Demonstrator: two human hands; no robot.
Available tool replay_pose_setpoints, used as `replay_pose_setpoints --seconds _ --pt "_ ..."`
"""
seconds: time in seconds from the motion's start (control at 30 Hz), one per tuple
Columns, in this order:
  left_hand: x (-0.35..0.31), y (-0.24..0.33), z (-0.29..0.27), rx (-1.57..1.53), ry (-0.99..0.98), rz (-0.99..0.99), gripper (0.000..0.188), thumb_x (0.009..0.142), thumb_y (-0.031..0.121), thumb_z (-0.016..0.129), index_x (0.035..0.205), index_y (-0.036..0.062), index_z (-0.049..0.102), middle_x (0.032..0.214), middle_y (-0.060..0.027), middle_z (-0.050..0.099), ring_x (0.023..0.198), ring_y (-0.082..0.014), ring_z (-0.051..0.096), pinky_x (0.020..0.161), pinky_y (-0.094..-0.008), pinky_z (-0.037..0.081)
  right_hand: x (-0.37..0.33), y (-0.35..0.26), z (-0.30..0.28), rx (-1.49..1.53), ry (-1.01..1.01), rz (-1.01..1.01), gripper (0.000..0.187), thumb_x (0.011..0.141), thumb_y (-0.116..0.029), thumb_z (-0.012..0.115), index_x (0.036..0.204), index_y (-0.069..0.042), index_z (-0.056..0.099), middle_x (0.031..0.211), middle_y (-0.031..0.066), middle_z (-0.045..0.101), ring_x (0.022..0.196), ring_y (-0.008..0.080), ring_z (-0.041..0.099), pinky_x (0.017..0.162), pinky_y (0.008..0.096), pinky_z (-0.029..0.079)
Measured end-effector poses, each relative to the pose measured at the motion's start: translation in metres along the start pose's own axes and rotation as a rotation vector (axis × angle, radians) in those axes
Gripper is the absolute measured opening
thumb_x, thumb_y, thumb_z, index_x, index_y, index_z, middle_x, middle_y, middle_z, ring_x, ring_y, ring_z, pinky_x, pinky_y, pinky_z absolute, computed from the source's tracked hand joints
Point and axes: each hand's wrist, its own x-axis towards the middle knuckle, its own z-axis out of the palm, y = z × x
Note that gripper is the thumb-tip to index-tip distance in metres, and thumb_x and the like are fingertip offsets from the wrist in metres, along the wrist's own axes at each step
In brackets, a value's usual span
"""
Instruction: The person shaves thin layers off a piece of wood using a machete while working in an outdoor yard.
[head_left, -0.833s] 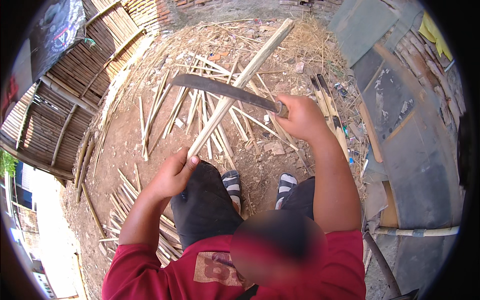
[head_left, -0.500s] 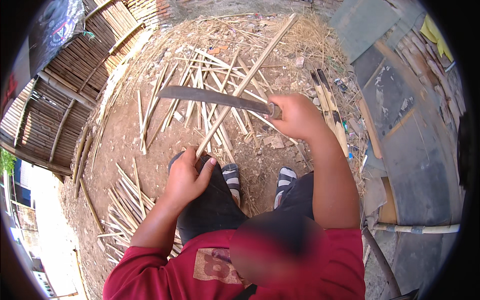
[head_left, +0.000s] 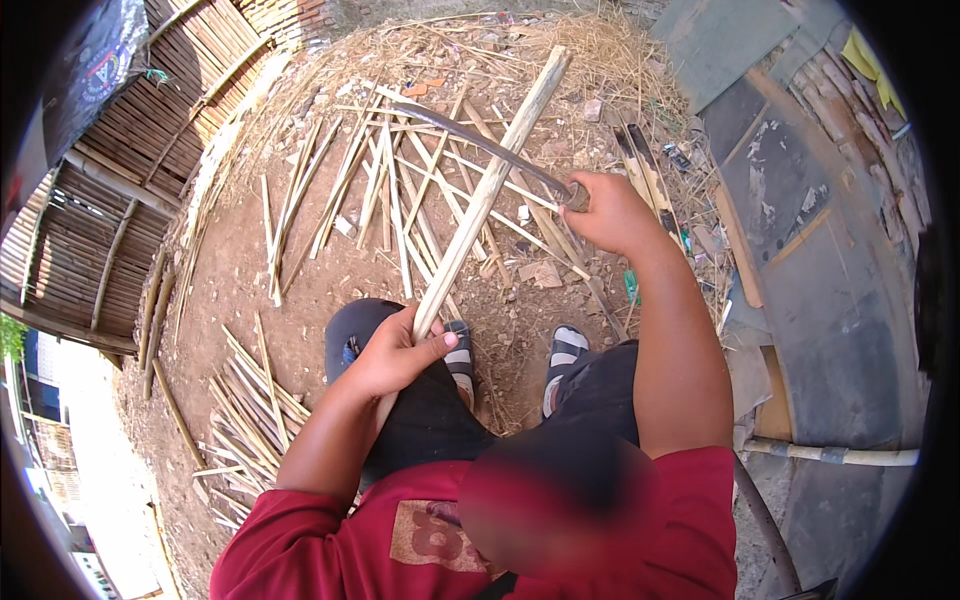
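Observation:
My left hand [head_left: 392, 352] is closed around the lower end of a long pale strip of split bamboo or wood [head_left: 490, 188], just above my left knee. The strip slants up and away to the right. My right hand [head_left: 618, 218] grips the handle of a machete [head_left: 455, 130], whose long dark blade points to the far left. The blade crosses the strip at about its middle; I cannot tell whether it bites into it. My feet, in striped socks and sandals [head_left: 566, 360], are on the dirt below.
Many loose strips [head_left: 395, 190] lie scattered on the dirt ahead, with straw [head_left: 620, 60] beyond. A heap of strips [head_left: 250, 400] is at my left side. A slatted bamboo wall [head_left: 85, 250] stands left; dark worn panels [head_left: 830, 300] line the right.
The strip has turned, showing a broader face, and shifted slightly back toward me. The machete's tip has swung farther away and to the right, and my right hand has moved slightly right.

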Motion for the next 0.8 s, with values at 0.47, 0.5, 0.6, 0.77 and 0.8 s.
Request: replay_pose_setpoints --seconds 0.47,0.5,0.6,0.77,0.8 --pt "0.005 -0.012 -0.016 -0.162 -0.123 -0.178 0.027 0.087 0.012 0.081 0.099 0.0090 0.057 0.069 0.0033 0.052 0.049 -0.0051 0.043 0.043 -0.0218 0.031 0.021 0.010 0.021 0.139 -0.119 0.171 0.044 0.084 -0.027 0.075 0.121 -0.004 0.068 0.089 0.0177 0.072 0.085 0.0326 0.071 0.078 0.0437 0.055" --pt "0.005 -0.013 -0.017 -0.175 -0.110 -0.178 0.027 0.087 0.012 0.081 0.100 0.0090 0.057 0.069 0.0034 0.052 0.049 -0.0051 0.043 0.043 -0.0215 0.031 0.020 -0.001 0.029 0.037 -0.195 0.059 0.042 0.084 -0.027 0.075 0.120 -0.005 0.069 0.089 0.0168 0.072 0.084 0.0321 0.071 0.078 0.0434 0.055" --pt "0.002 -0.013 -0.014 -0.140 -0.111 -0.112 0.026 0.090 0.015 0.080 0.100 0.0094 0.057 0.067 0.0056 0.050 0.049 -0.0035 0.041 0.043 -0.0220 0.029 0.015 -0.035 0.044 -0.134 -0.398 -0.140 0.038 0.084 -0.026 0.076 0.116 -0.008 0.071 0.088 0.0151 0.073 0.084 0.0310 0.071 0.077 0.0428 0.054" --pt "0.005 -0.014 -0.012 -0.161 -0.083 -0.116 0.026 0.090 0.015 0.080 0.102 0.0083 0.057 0.068 0.0051 0.050 0.049 -0.0044 0.042 0.044 -0.0213 0.030 0.022 0.018 0.031 0.116 -0.180 0.098 0.037 0.083 -0.027 0.076 0.114 -0.006 0.072 0.096 0.0172 0.074 0.087 0.0328 0.071 0.081 0.0421 0.054" --pt "0.003 -0.011 -0.012 -0.168 -0.073 -0.116 0.026 0.090 0.015 0.079 0.102 0.0081 0.057 0.068 0.0053 0.049 0.050 -0.0042 0.041 0.044 -0.0214 0.029 0.023 0.016 0.033 0.103 -0.155 0.072 0.041 0.082 -0.026 0.080 0.109 0.002 0.070 0.097 0.0177 0.073 0.085 0.0237 0.068 0.079 0.0378 0.053"
